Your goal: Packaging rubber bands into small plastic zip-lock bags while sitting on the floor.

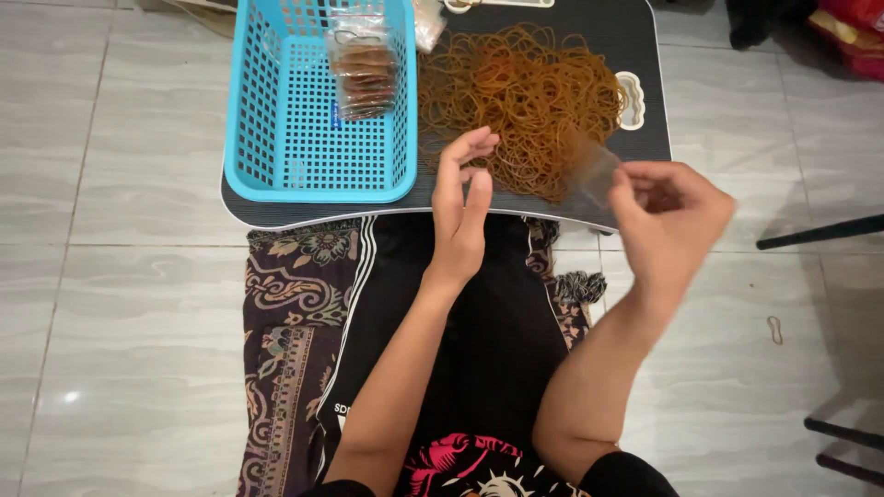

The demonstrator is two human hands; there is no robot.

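The right hand (pixel 668 216) had its grip pinched on a small clear plastic bag (pixel 594 170), fingers bunched at its lower edge. The left hand (pixel 460 198) hung just beside it, fingers loosely apart and holding nothing. The bag looked feather-light, limp and a bit slippery, best taken by its open rim. It was see-through and blurred, held above the near edge of the dark worktop (pixel 645 55), just beside the heap of brown rubber bands (pixel 525 97), springy, tangled loops.
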